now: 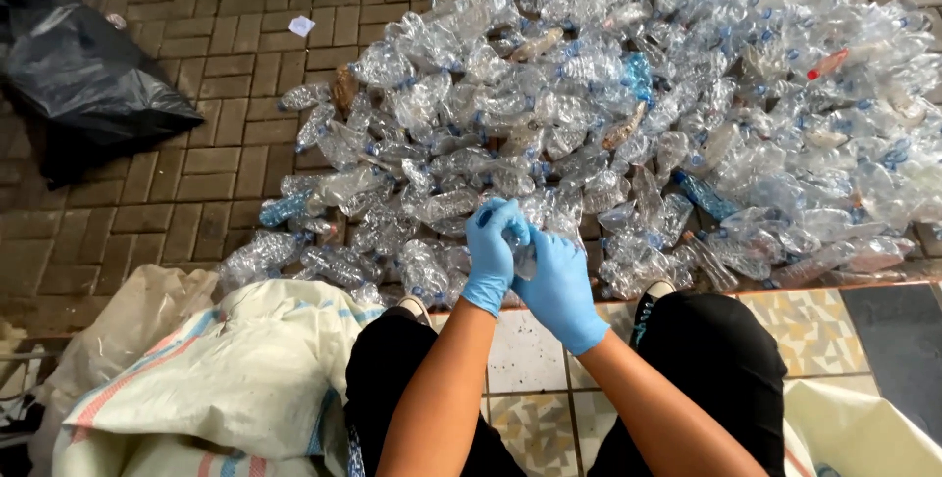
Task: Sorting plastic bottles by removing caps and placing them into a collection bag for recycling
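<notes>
A brick-paved floor stretches under everything, with a black plastic bag lying at the far left. Nearer the person, a white woven sack with red and blue stripes slumps by the left knee. Ahead, a wide heap of crushed clear bottles covers the paving. At the heap's near edge, the left hand in a blue glove has its fingers curled around the top of a small clear bottle. The right hand, also gloved, grips the same bottle from the other side. Patterned tiles edge the step at right.
</notes>
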